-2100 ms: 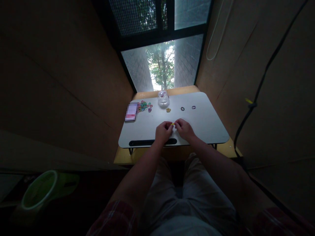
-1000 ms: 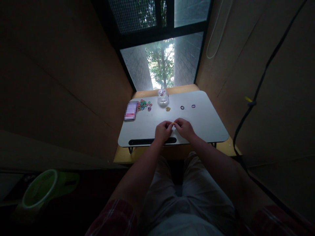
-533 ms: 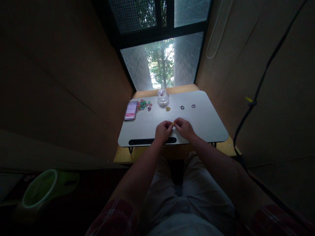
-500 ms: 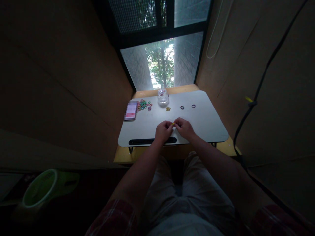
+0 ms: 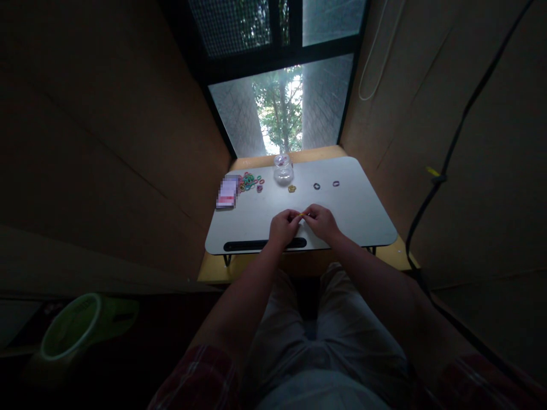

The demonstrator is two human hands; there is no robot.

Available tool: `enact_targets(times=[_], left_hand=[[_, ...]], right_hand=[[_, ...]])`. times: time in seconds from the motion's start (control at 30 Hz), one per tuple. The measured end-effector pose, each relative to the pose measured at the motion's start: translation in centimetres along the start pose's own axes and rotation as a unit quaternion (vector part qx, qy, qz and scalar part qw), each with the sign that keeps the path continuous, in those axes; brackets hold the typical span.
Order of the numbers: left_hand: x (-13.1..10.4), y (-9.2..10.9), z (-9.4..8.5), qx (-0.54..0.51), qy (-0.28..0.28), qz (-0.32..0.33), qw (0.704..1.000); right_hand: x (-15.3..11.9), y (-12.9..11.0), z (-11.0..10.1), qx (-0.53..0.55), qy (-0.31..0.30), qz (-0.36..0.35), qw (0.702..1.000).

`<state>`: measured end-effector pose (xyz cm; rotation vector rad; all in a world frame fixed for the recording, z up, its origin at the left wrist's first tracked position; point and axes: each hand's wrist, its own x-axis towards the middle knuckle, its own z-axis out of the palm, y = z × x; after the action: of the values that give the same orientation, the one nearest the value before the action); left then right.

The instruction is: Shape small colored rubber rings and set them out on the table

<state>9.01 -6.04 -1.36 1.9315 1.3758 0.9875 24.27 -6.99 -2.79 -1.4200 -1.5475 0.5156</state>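
White table (image 5: 350,219) before a dark-framed window (image 5: 280,108); left hand (image 5: 282,228) and right hand (image 5: 321,222) pinch a yellow piece (image 5: 301,214).

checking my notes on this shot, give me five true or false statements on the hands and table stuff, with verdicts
1. The left hand and right hand hold a yellow strip over the table. True.
2. The jar stands at the near edge. False: the jar stands toward the far edge.
3. The heap of loops lies left of the jar. True.
4. The dark ring lies left of the yellow loop. False: the dark ring lies right of the yellow loop.
5. The green bin is on the table. False: the green bin is off it, at lower left.
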Motion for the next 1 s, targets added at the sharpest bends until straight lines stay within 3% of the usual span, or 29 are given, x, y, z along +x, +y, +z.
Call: enact_targets(times=[0.4, 1.0], left_hand=[[-0.1, 0.4, 0.1, -0.031, 0.026, -0.007, 0.999], [-0.1, 0.4, 0.1, -0.031, 0.018, -0.009, 0.999]], right_hand=[[-0.1, -0.4, 0.0, 0.007, -0.009, -0.007, 1.0], [-0.2, -0.8, -0.1, 0.029, 0.0, -0.014, 0.999]])
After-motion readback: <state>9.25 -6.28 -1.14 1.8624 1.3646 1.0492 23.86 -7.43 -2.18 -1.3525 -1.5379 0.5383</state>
